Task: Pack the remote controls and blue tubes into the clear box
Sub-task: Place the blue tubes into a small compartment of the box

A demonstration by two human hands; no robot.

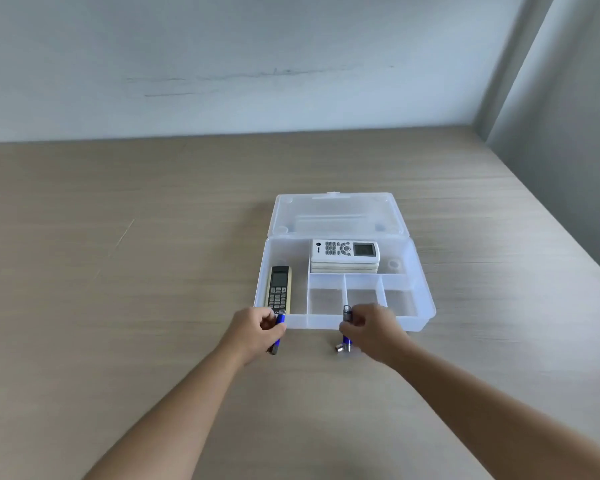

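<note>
The clear box (pixel 423 282) lies open on the wooden table, its lid (pixel 338 213) folded back. A stack of white remotes (pixel 344 252) fills the rear compartment, and a beige remote with dark keys (pixel 279 287) lies in the left one. Three small front compartments hold nothing. My left hand (pixel 257 329) grips a blue tube (pixel 280 322) just before the box's front left corner. My right hand (pixel 373 329) holds another blue tube (pixel 346 337) upright at the front wall, its silver end near the table.
The wooden table (pixel 153 271) stretches wide to the left and toward me. A pale wall runs behind it, and a grey wall (pixel 568 133) borders the table's right edge.
</note>
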